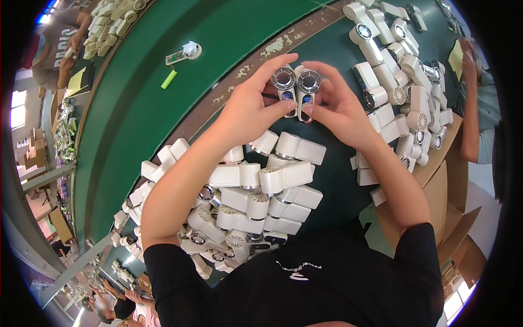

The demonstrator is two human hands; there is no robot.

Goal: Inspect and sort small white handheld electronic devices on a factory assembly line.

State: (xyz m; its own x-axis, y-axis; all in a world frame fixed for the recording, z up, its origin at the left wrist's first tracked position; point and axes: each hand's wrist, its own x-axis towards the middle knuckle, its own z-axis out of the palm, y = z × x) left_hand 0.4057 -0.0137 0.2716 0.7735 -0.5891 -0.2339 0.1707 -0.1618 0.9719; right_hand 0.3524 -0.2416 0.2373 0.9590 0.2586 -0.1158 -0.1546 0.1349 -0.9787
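Two small white handheld fans stand side by side in front of me, heads up and touching. My left hand [253,106] is closed around the left fan [284,79], its thumb low on the body. Closed around the right fan [309,82] is my right hand [342,111], its thumb also on the lower body. Both have dark round grilles and small lit blue displays. Below my hands, many similar white fans [234,175] lie stacked in a pile between my forearms. My fingers partly hide the fans' backs and sides.
Another heap of white fans [418,101] lies to the right, near a co-worker's arm [469,120]. On the green conveyor belt [136,92] at left lies an opened fan part [185,53] wired to a green battery [169,79]. Cardboard boxes [455,196] stand at the lower right.
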